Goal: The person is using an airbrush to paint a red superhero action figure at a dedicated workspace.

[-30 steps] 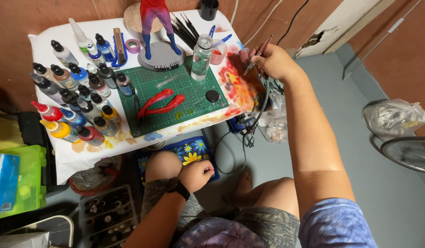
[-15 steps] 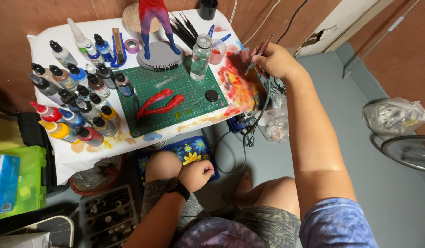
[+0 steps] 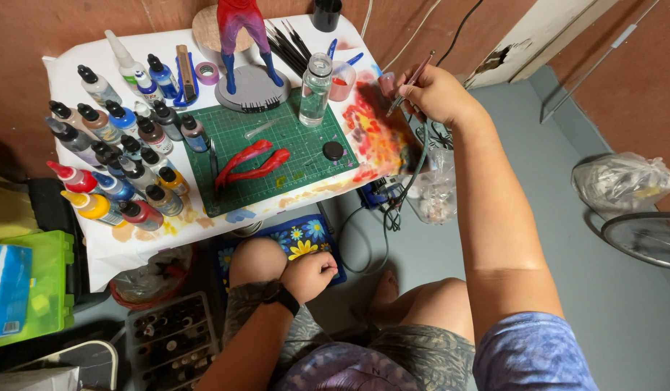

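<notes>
Since the earlier frame the right hand has barely shifted, w/ its grip still clamped on the airbrush over the paint-stained right edge of the bench, hose hanging off that edge. Left hand rests as a loose fist on the knee, holding nothing, below the bench's front edge. Green cutting mat mid-bench w/ two red parts; paint bottles crowd the left side, open floor to the right.

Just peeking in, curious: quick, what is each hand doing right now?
Left hand: closed in a loose fist on the knee, holding nothing visible.
Right hand: closed around a thin airbrush-like tool above the paint-stained table edge.
</notes>
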